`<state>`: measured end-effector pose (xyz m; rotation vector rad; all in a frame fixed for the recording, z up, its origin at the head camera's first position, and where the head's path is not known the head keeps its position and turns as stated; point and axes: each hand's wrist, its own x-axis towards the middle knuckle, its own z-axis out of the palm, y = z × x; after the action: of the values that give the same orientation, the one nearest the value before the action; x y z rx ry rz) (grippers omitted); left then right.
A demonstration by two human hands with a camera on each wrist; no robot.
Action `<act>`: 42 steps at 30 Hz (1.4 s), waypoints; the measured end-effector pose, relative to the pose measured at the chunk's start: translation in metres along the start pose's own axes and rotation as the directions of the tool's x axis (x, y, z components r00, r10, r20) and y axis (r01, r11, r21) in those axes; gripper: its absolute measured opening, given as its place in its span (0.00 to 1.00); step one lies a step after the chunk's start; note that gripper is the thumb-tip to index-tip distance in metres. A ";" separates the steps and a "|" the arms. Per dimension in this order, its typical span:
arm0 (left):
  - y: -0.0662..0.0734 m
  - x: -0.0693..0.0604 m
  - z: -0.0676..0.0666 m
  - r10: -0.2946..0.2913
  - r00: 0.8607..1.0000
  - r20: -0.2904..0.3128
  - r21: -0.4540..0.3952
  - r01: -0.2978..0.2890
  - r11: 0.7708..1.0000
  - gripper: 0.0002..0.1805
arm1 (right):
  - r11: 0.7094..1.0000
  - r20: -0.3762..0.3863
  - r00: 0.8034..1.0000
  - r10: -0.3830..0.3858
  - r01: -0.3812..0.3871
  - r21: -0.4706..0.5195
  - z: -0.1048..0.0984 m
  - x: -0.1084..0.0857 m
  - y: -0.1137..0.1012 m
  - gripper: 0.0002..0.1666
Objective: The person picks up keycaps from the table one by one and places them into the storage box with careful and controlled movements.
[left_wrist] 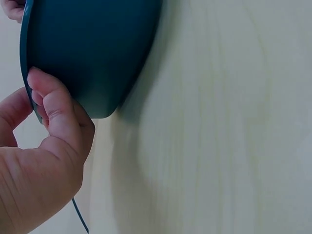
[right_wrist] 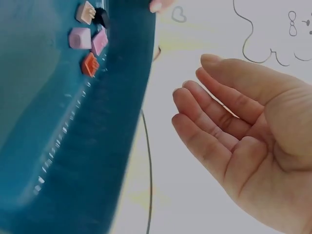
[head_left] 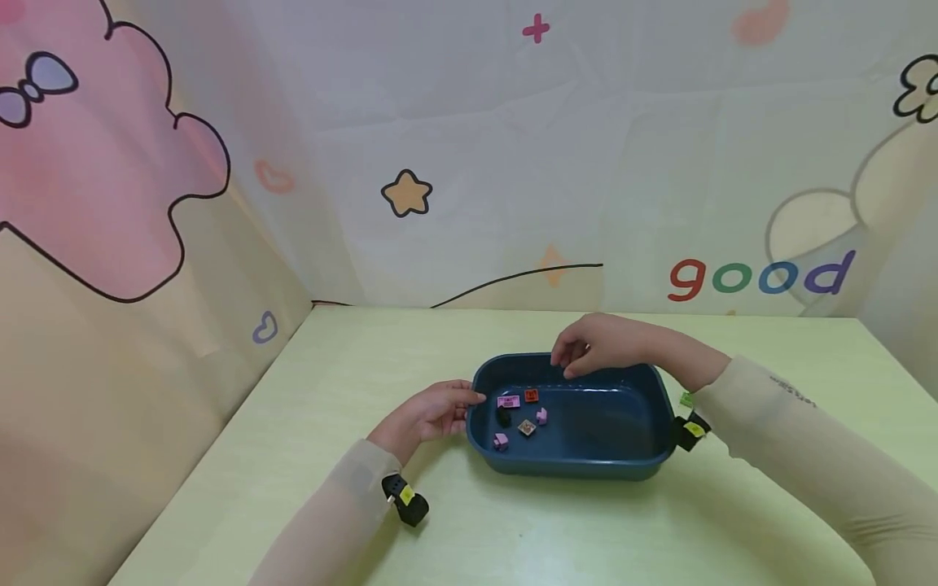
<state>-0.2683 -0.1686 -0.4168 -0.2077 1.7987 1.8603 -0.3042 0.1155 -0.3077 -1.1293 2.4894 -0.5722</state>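
A dark blue plastic basin stands on the table. Its rim is pinched at the left end by my left hand, with fingers on both sides of the wall in the left wrist view. Several small plastic pieces lie in the basin's left part: a pink rectangular one, an orange-red one, a black one, a beige one and small pink ones. Over the far rim hovers my right hand, fingers loosely bent, holding nothing; its palm shows in the right wrist view.
The pale green table meets a printed cloth backdrop at the back and left. Black wrist cameras sit on both wrists. Something bright green shows beside the right wrist, mostly hidden.
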 end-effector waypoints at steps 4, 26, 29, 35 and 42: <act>0.001 -0.001 0.002 0.001 1.000 -0.007 0.010 -0.001 1.000 0.02 | 1.000 -0.022 0.999 0.025 -0.026 -0.005 -0.005 -0.007 0.002 0.14; 0.000 -0.002 0.000 0.018 1.000 0.014 0.019 -0.018 1.000 0.03 | 0.980 -0.209 0.963 0.170 -0.188 -0.066 -0.033 -0.095 0.036 0.15; 0.000 -0.002 -0.001 0.020 1.000 0.022 0.012 -0.020 1.000 0.05 | 0.973 -0.212 0.955 0.205 -0.223 -0.064 -0.030 -0.107 0.042 0.15; 0.000 -0.003 -0.001 0.025 0.999 0.031 0.011 -0.026 1.000 0.05 | 0.960 -0.226 0.940 0.254 -0.275 -0.063 -0.019 -0.130 0.057 0.15; 0.000 -0.002 0.000 0.014 1.000 -0.003 0.013 -0.014 1.000 0.02 | 0.951 -0.219 0.927 0.304 -0.310 0.007 0.001 -0.153 0.076 0.17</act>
<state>-0.2661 -0.1689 -0.4160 -0.1948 1.8179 1.8587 -0.2562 0.2792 -0.3238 -0.6919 2.7945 -0.5981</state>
